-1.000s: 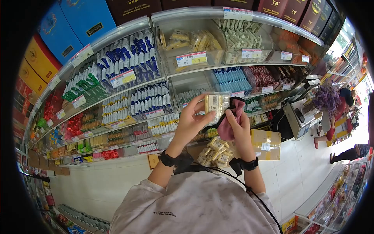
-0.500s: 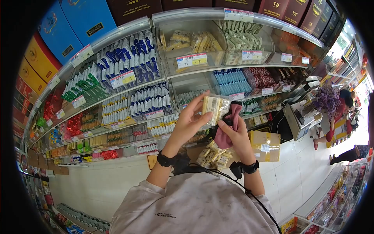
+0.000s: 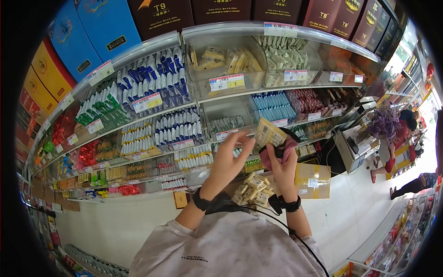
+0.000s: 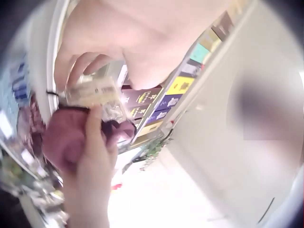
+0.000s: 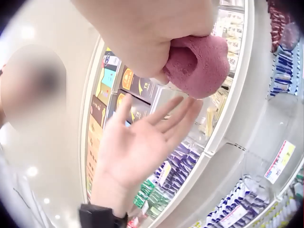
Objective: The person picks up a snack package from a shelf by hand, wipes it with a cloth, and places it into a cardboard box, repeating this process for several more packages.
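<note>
My right hand (image 3: 282,170) grips a dusky-pink cloth (image 3: 290,148) with dark trim, bunched under a clear-wrapped, pale-yellow snack pack (image 3: 269,133). Its thumb presses against the pack's lower edge, as the left wrist view also shows. The pack stands tilted, its top leaning left. Just left of it is my left hand (image 3: 230,154), fingers apart and holding nothing. In the right wrist view that left hand (image 5: 142,147) has its palm turned up below the cloth (image 5: 206,69). Below both hands lies a pile of similar yellow packs (image 3: 254,188).
Shelves of clear bins hold wrapped snacks in front, including a bin (image 3: 226,64) of similar yellow packs. A taped carton (image 3: 314,181) stands on the floor at right. Large boxes (image 3: 159,11) line the top shelf. People (image 3: 406,138) are at far right, beyond a counter.
My left hand has let go of the snack pack and drawn away to the left. The pack has turned in my right hand, which still holds the cloth.
</note>
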The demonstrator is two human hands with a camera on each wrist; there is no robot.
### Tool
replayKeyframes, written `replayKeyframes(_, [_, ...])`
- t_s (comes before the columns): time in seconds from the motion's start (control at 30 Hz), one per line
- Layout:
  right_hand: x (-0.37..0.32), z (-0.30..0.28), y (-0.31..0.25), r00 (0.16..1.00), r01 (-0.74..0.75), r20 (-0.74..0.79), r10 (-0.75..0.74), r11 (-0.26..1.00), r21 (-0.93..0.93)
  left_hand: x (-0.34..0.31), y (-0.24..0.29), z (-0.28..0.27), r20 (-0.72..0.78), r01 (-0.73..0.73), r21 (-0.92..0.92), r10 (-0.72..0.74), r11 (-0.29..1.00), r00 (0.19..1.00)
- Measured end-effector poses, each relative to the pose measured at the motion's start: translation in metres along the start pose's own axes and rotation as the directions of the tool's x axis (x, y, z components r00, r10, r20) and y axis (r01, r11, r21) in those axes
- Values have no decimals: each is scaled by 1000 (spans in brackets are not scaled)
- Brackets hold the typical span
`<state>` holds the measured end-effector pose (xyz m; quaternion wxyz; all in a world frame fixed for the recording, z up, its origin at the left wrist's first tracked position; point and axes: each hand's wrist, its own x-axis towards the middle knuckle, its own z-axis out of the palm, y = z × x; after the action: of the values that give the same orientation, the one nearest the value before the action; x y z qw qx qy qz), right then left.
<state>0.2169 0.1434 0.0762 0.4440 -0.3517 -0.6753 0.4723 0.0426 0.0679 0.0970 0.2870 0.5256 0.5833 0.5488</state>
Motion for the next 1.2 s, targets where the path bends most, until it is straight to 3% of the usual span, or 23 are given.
replayKeyframes(0.03, [0,2,2,999,52,18,-51,996,-75,-5,3,11,-19,43,-257,-49,965,999])
replayKeyframes(0.1, [2,5,-15,914,405,97,-393,887,-224,-9,16,20,32,74,-472,-67,879,997])
replayKeyframes(0.13, [1,6,-15,873,476,220,-435,856,-200,-9,23,20,53,88,-569,-70,818,996])
replayKeyframes(0.17, [-1,9,-20,848,522,243,-472,822,-227,-5,27,17,10,-2,-396,6,918,1000])
replayKeyframes(0.2, [-2,13,-25,820,567,267,-507,783,-254,-2,23,16,16,12,-404,-6,915,1000])
replayKeyframes(0.27, [-1,12,-17,853,514,218,-474,837,-189,2,14,11,28,31,-417,-22,908,999])
replayKeyframes(0.3, [-1,12,-15,869,484,194,-454,861,-155,-3,17,8,48,55,-315,-42,947,998])
replayKeyframes(0.33, [1,13,-17,859,512,87,-505,838,-189,-6,19,10,65,57,-342,-36,938,997])
replayKeyframes(0.37, [0,15,-13,977,199,61,-202,979,54,-9,21,14,83,61,-367,-32,928,996])
replayKeyframes(0.43, [2,13,-16,993,-104,86,82,949,298,-13,21,13,132,96,-325,-55,941,990])
replayKeyframes(0.53, [10,4,-7,987,-151,113,116,910,386,-10,8,-1,149,178,-270,-142,946,979])
replayKeyframes(0.57, [10,2,-7,967,-256,143,213,849,462,-10,11,-5,141,129,-265,-93,956,986])
replayKeyframes(0.67, [8,0,6,959,-283,159,236,835,471,-10,4,-7,111,61,-274,-31,960,993])
replayKeyframes(0.77, [6,5,2,990,-141,84,117,915,379,-9,-10,-10,75,32,-249,-13,968,997])
replayKeyframes(0.9, [-4,13,11,998,14,-64,-8,995,96,-12,-6,-11,-12,9,-223,-11,975,1000])
replayKeyframes(1.0, [-8,10,3,996,-90,-11,90,996,26,-18,-11,-17,19,90,-184,-88,979,996])
replayKeyframes(1.1, [-9,8,0,992,-122,22,124,989,-81,-23,-19,-18,-13,62,-189,-66,980,998])
replayKeyframes(1.2, [-12,8,12,999,-30,31,29,999,22,-25,-14,-26,37,106,-266,-100,958,994])
